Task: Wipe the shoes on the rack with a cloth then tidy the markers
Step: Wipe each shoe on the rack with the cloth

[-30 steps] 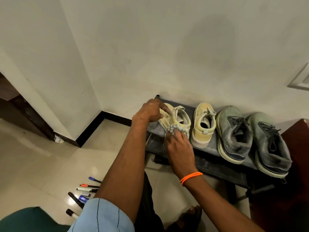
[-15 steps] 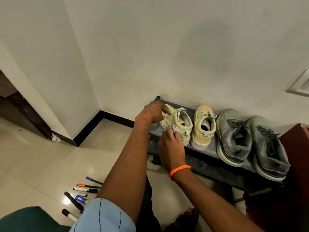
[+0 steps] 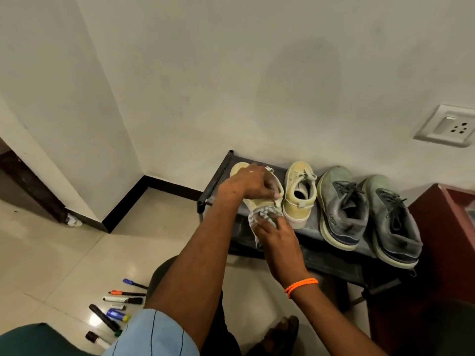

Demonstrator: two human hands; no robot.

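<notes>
A dark shoe rack (image 3: 216,186) stands against the wall with two cream sneakers and two grey-green sneakers on top. My left hand (image 3: 252,185) grips the leftmost cream sneaker (image 3: 239,168) from above, fingers curled over its opening. My right hand (image 3: 276,236) holds a bunched grey-white cloth (image 3: 263,214) against that shoe's heel. The second cream sneaker (image 3: 299,191) stands just right of it. Two grey-green sneakers (image 3: 341,209) (image 3: 390,222) follow. Several markers (image 3: 120,300) lie scattered on the tiled floor at lower left.
A dark red cabinet (image 3: 442,240) stands right of the rack. A wall socket (image 3: 448,128) sits above it. My foot in a sandal (image 3: 280,335) is on the floor below the rack. A wall corner with black skirting lies to the left.
My right hand with the cloth has slid from the shoe's side down to its heel. My left hand has shifted over the top of the shoe. The camera has tilted up.
</notes>
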